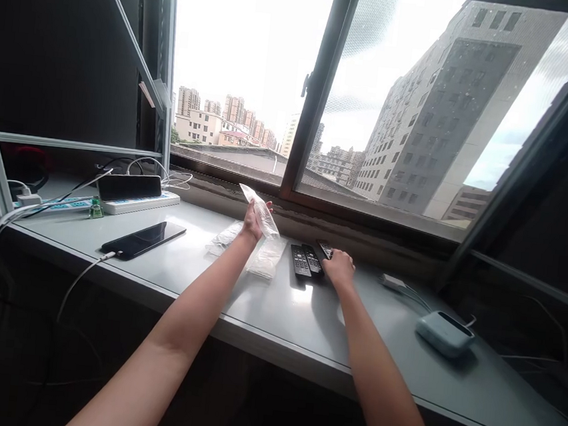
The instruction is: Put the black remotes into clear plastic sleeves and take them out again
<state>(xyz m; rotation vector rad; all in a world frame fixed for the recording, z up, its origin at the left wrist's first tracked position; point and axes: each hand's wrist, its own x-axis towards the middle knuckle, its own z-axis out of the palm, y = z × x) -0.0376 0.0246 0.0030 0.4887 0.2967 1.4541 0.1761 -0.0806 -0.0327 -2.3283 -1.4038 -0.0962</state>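
Watching through the head camera, I am seeing two bare arms (189,304) stretching across the grey tabletop (298,321) toward a window. The left hand (254,223) is holding a clear plastic bag (262,212) up off the surface, its fingers (267,206) curled part-way closed around the bag, with the film standing past them toward 1 o'clock. I am judging that bag light, soft and slippery, so a gathered fold looks like a surer place to take hold than a smooth face. More clear plastic film (266,257) is lying flat on the tabletop at 4 o'clock from the left hand, just beside it.

The right hand (337,268) is resting on the far end of a group of black remote controls (304,260), its fingers (328,257) lying over the nearest one; I cannot tell whether they are gripping it. These remotes look stiff and fairly light, and their narrow bodies seem the natural place to take hold.

Toward 9 o'clock, a black smartphone (143,240) is lying with a white cable (79,280) attached. Toward 10 o'clock, a white power strip (139,203) is sitting beneath a dark slab device (129,188). Toward 3 o'clock, a pale blue box (446,334) is resting on the tabletop. Farthest off, at 12 o'clock, tower blocks (439,114) are rising beyond the window (320,89).
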